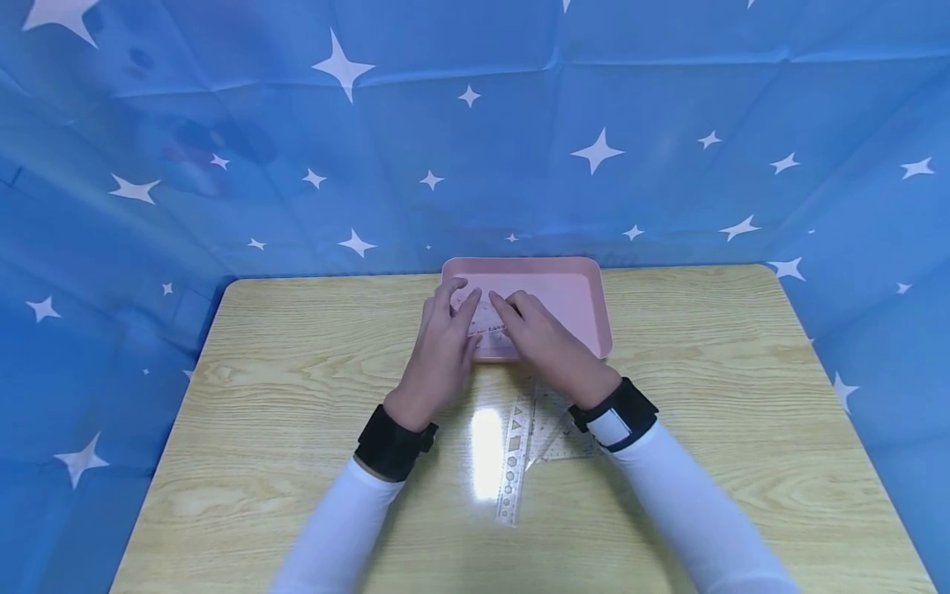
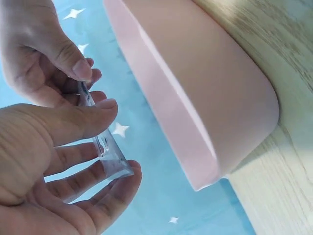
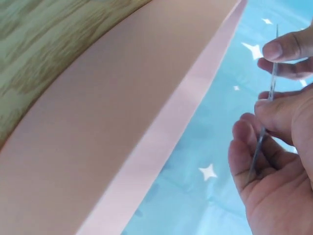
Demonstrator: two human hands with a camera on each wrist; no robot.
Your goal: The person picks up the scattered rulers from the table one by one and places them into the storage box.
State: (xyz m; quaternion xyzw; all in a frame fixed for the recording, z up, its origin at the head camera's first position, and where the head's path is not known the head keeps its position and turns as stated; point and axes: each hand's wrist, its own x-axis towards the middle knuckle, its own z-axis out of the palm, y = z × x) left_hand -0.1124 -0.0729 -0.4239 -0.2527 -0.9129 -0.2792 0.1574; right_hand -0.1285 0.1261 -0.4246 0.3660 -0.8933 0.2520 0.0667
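Above the near left part of a pink tray [image 1: 575, 305], both hands hold a thin, clear plastic measuring piece with printed marks [image 1: 486, 320]. My left hand [image 1: 439, 338] pinches it between thumb and fingers at the left. From the right, my right hand [image 1: 540, 338] grips its other side with thumb and fingertips. The right wrist view shows the clear piece [image 3: 271, 95] nearly edge-on, as a narrow strip between the fingers. Its full outline is hidden by the hands, so its exact kind is unclear.
On the wooden table [image 1: 312, 396], in front of the tray, lies a clear ruler with cut-out shapes [image 1: 512, 462]. Beside it is a clear set square [image 1: 564, 445], partly under the right wrist. A blue star-patterned cloth [image 1: 475, 165] hangs behind the table.
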